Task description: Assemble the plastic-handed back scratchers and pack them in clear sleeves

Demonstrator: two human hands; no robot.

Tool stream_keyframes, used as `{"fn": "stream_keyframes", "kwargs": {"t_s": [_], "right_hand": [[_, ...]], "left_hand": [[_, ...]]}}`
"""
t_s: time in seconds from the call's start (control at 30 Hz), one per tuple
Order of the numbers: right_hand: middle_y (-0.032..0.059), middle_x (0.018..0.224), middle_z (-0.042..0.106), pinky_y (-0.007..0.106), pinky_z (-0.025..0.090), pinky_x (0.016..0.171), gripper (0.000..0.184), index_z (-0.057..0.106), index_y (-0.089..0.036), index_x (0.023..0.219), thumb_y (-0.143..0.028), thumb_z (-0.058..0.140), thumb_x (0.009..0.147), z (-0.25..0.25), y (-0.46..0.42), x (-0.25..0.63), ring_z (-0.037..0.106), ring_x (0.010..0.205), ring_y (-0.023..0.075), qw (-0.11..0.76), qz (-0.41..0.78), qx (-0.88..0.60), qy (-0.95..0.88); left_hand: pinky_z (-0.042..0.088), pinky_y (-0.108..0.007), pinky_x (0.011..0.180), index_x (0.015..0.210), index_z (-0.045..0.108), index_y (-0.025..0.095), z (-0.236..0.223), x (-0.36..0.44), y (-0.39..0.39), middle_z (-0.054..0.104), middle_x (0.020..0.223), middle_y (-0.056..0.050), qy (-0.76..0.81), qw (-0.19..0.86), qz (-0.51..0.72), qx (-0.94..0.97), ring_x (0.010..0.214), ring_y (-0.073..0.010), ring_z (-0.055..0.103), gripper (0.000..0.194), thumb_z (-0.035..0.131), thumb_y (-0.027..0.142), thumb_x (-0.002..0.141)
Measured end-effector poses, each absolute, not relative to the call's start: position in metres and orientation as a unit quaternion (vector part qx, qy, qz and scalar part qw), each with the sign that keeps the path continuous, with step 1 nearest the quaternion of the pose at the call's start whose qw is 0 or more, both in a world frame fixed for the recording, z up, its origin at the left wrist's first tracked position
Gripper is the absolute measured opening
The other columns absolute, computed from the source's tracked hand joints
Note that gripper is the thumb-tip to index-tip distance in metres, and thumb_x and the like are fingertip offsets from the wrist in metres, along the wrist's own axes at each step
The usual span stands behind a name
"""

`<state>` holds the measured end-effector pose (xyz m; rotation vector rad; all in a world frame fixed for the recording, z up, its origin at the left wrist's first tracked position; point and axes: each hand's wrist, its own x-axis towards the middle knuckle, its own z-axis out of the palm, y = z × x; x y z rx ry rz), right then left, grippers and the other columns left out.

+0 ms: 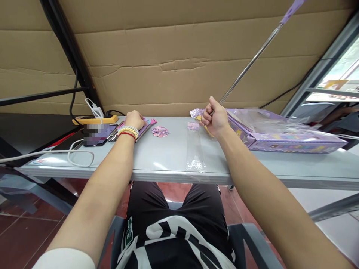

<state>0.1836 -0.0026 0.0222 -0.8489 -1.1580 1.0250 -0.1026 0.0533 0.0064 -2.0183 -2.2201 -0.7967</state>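
Observation:
My right hand is closed round the lower part of a telescopic metal rod with a flat purple end. The rod slants up to the right, and its tip leaves the view at the top. Beside that hand, on the table, lie a clear plastic sleeve with a printed purple top and a small yellow item, partly covered. My left hand is curled down over a bundle of similar rods with pink and purple parts; its fingertips are hidden. Small pink printed cards lie in a pile to its right.
An open purple printed box with clear plastic sleeves stands at the right. On the left are a phone, a yellow power strip and a white cable. Cardboard rises behind the grey table.

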Motion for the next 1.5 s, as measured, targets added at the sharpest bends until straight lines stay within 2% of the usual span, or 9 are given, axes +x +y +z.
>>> {"fn": "stream_keyframes", "kwargs": {"t_s": [0.23,0.4,0.57,0.67,0.77,0.9,1.0,1.27,1.5], "right_hand": [[-0.0062,0.038,0.027,0.028,0.039,0.044,0.062,0.028,-0.023,0.054,-0.077,0.052,0.072,0.022,-0.003,0.182,0.036,0.035,0.0103,0.621,0.461,-0.349,-0.529],[0.0029,0.053,0.053,0.031,0.048,0.060,0.064,0.033,-0.022,0.049,-0.079,0.049,0.073,0.016,0.000,0.174,0.060,0.061,0.0171,0.606,0.436,-0.333,-0.576],[0.0058,0.078,0.066,0.030,0.048,0.068,0.064,0.042,-0.020,0.049,-0.079,0.052,0.072,0.001,0.005,0.160,0.061,0.079,0.0179,0.599,0.406,-0.323,-0.610],[0.0047,0.077,0.065,0.030,0.047,0.067,0.059,0.049,-0.020,0.054,-0.075,0.059,0.069,0.001,0.006,0.155,0.061,0.077,0.0166,0.588,0.435,-0.313,-0.606],[0.0022,0.071,0.063,0.030,0.048,0.064,0.054,0.053,-0.021,0.064,-0.074,0.060,0.069,0.014,0.003,0.167,0.061,0.070,0.0155,0.665,0.463,-0.274,-0.518],[-0.0035,0.061,0.055,0.027,0.046,0.054,0.051,0.044,-0.023,0.069,-0.073,0.052,0.073,0.033,0.003,0.218,0.055,0.054,0.0115,0.825,0.413,-0.214,-0.320],[-0.0077,0.047,0.036,0.023,0.037,0.042,0.047,0.032,-0.022,0.065,-0.063,0.049,0.079,0.035,0.008,0.253,0.041,0.039,0.0091,0.861,0.345,-0.271,-0.260],[-0.0036,0.049,0.045,0.025,0.046,0.045,0.030,0.043,-0.021,0.059,-0.041,0.062,0.072,0.031,0.009,0.221,0.052,0.045,0.0110,0.788,0.352,-0.345,-0.368],[-0.0013,0.061,0.057,0.022,0.042,0.039,0.020,0.055,-0.018,0.061,-0.035,0.067,0.062,0.011,0.006,0.184,0.056,0.047,0.0106,0.640,0.360,-0.402,-0.547]], "left_hand": [[0.043,-0.037,0.098,0.087,0.073,0.018,0.016,-0.101,0.050,0.071,0.098,-0.011,-0.701,0.012,-0.340,-0.626,0.107,-0.0280,0.058,0.018,0.064,0.025,0.073],[0.047,-0.030,0.084,0.089,0.071,0.016,0.017,-0.061,0.031,0.072,0.093,-0.007,-0.535,-0.072,-0.445,-0.715,0.088,-0.0198,0.064,0.033,0.052,0.043,0.084],[0.045,-0.028,0.071,0.085,0.062,0.017,-0.002,0.000,0.002,0.068,0.083,-0.005,-0.342,-0.185,-0.348,-0.853,0.076,-0.0166,0.060,0.044,0.038,0.053,0.090],[0.040,-0.028,0.065,0.072,0.053,0.018,-0.008,0.013,-0.005,0.062,0.072,-0.003,-0.353,-0.160,-0.323,-0.863,0.068,-0.0159,0.056,0.040,0.035,0.048,0.092],[0.035,-0.030,0.061,0.057,0.042,0.020,-0.003,0.001,0.001,0.055,0.059,-0.003,-0.424,-0.109,-0.322,-0.839,0.060,-0.0158,0.051,0.050,0.031,0.054,0.091],[0.031,-0.032,0.058,0.046,0.036,0.021,0.009,-0.030,0.015,0.048,0.045,-0.004,-0.536,-0.051,-0.300,-0.788,0.055,-0.0178,0.050,0.061,0.033,0.067,0.085],[0.030,-0.032,0.056,0.044,0.041,0.022,0.014,-0.047,0.020,0.049,0.045,-0.005,-0.579,-0.012,-0.294,-0.761,0.056,-0.0196,0.052,0.060,0.040,0.070,0.080],[0.034,-0.033,0.058,0.045,0.052,0.022,0.016,-0.044,0.013,0.055,0.048,-0.008,-0.553,0.020,-0.285,-0.783,0.057,-0.0206,0.055,0.060,0.037,0.063,0.086],[0.036,-0.034,0.061,0.049,0.055,0.021,0.015,-0.026,0.002,0.065,0.058,-0.011,-0.525,0.026,-0.217,-0.823,0.067,-0.0252,0.062,0.059,0.035,0.059,0.089]]}}
